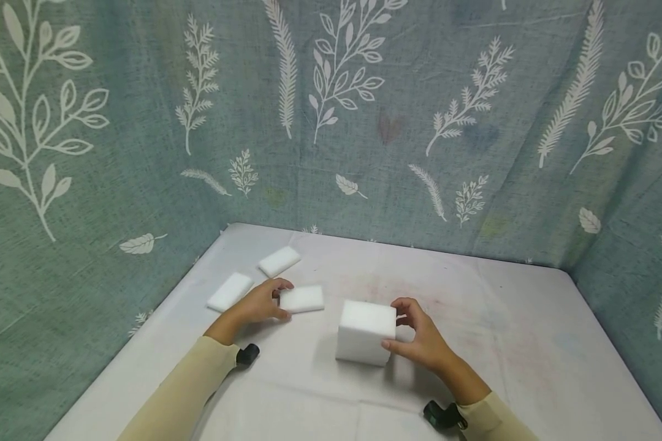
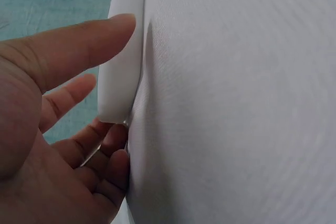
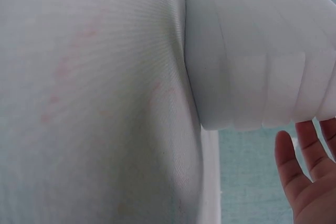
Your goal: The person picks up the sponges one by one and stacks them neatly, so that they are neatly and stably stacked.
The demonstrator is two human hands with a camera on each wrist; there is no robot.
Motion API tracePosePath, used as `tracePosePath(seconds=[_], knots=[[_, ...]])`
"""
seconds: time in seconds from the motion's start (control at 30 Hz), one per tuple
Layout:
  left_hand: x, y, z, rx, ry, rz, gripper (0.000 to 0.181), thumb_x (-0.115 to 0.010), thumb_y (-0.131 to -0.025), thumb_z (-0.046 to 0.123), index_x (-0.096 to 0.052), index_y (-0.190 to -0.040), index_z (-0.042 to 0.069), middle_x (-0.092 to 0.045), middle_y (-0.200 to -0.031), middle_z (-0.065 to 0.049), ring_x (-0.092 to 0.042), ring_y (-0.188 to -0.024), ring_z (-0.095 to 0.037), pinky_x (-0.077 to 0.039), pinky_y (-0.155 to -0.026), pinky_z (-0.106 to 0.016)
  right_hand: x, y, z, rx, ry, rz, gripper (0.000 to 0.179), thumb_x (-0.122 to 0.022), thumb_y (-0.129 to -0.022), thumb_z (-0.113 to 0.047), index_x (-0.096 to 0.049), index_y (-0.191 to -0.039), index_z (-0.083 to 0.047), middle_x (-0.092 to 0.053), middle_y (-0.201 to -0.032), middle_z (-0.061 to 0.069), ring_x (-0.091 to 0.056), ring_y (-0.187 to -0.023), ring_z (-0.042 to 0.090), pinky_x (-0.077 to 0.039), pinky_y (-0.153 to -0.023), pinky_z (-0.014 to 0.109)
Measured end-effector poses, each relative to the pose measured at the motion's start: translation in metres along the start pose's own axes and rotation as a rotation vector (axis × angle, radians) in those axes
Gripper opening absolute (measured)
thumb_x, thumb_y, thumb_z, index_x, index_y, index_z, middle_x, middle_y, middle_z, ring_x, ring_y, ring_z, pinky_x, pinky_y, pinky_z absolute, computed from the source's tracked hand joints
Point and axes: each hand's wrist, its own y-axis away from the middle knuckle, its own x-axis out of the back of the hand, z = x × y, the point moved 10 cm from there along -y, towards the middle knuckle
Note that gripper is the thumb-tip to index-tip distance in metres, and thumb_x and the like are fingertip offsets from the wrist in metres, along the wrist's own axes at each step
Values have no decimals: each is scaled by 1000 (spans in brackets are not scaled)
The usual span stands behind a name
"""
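Observation:
My right hand (image 1: 422, 340) is at the right end of a stack of white sponges (image 1: 366, 331), with its thumb on the near side and fingers round the far corner. Several layers show in the right wrist view, where fingertips (image 3: 304, 129) meet the edge of the stack (image 3: 252, 61). To the left, my left hand (image 1: 259, 302) is spread around the left end of a flat white sponge (image 1: 302, 298) on the table. In the left wrist view, the thumb (image 2: 89, 45) overlaps that sponge (image 2: 119, 77) and the fingers curve loosely near its end.
Two more flat white sponges lie at the left, one beside my left hand (image 1: 230, 292) and another farther back (image 1: 279, 261). A white cloth covers the table (image 1: 502, 343). Patterned green fabric (image 1: 364, 122) closes the back and both sides.

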Motion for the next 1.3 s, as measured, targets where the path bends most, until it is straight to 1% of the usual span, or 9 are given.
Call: tracePosePath(seconds=[0.1,0.2,0.37,0.47,0.63,0.8,0.97,1.13,1.3], knots=[[0,-1,-1,13,3,-6,63,-92,-64,16,-63,-120,14,-58,-100,-3,-50,-92,-22,-41,-78,-37,0,0,0,5,3,2,62,-81,-73,-1,-43,-121,11,-58,-108,11,-58,-98,24,-47,-84,59],[1,-1,-1,11,2,0,60,-92,-65,17,-64,-118,14,-57,-96,-2,-49,-89,-21,-41,-76,-36,1,-1,0,7,1,4,62,-81,-74,0,-43,-121,12,-58,-108,11,-58,-98,23,-47,-84,59],[4,0,-1,-5,25,23,57,-91,-67,19,-65,-117,14,-60,-103,-2,-52,-93,-21,-43,-79,-37,0,0,1,9,-8,4,60,-81,-74,0,-44,-121,8,-58,-108,11,-58,-98,22,-48,-84,59],[5,2,2,-19,73,30,54,-89,-70,23,-64,-118,14,-60,-109,-4,-55,-97,-22,-44,-80,-39,0,0,1,9,-6,6,60,-81,-73,0,-44,-120,5,-58,-108,11,-58,-98,22,-48,-84,58],[10,5,11,-52,152,45,53,-87,-73,32,-64,-118,16,-60,-110,-7,-57,-96,-24,-47,-77,-38,1,0,0,0,-3,3,61,-81,-74,0,-44,-121,8,-57,-109,12,-59,-98,25,-47,-85,59],[17,6,26,-90,183,66,51,-86,-75,33,-64,-119,17,-59,-113,-5,-57,-97,-24,-48,-82,-39,2,-1,0,2,-1,4,62,-81,-74,-1,-44,-121,11,-57,-109,13,-57,-100,26,-47,-85,59],[26,8,47,-153,168,84,50,-85,-76,35,-64,-118,19,-59,-113,-1,-56,-102,-23,-47,-87,-40,2,-1,0,19,0,5,62,-81,-74,-1,-43,-122,9,-57,-110,10,-56,-101,24,-48,-84,57],[32,11,75,-235,176,74,48,-84,-78,32,-64,-119,15,-60,-113,-3,-55,-103,-26,-47,-88,-42,2,-1,0,12,0,4,61,-81,-74,0,-44,-122,8,-57,-110,11,-56,-101,24,-48,-85,57],[35,16,96,-264,161,59,46,-83,-79,33,-63,-118,19,-59,-113,2,-54,-103,-20,-47,-90,-40,2,-1,1,1,4,5,61,-81,-74,0,-44,-122,7,-57,-111,11,-57,-101,24,-47,-85,58]])
